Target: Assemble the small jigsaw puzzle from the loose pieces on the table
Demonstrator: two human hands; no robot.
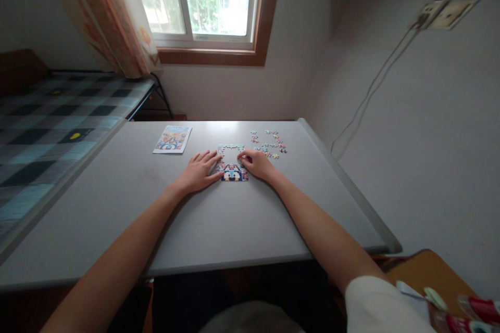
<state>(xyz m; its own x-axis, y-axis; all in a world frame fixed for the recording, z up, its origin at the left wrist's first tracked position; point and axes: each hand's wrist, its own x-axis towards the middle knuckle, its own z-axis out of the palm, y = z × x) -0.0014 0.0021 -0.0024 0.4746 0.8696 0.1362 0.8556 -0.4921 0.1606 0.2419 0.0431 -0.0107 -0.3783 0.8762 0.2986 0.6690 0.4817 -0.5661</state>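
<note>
A partly assembled jigsaw puzzle (pixel 233 173) lies on the table, its border joined around an open middle and a blue-and-white cartoon face along the near side. My left hand (pixel 199 170) rests flat with fingers spread, its fingertips and thumb touching the puzzle's left side. Over the right side, my right hand (pixel 257 163) has thumb and fingers pinched together at the inner edge of the frame. Whatever sits between those fingertips is too small and hidden to make out. Loose puzzle pieces (pixel 275 156) are scattered just beyond and to the right of that hand.
A printed picture sheet (pixel 172 140) lies at the table's far left. The grey-white table (pixel 230 223) has a raised right edge beside the wall. A checked bed (pixel 74 99) stands left. At lower right, a wooden stool (pixel 425 270) holds red-labelled bottles (pixel 484 308).
</note>
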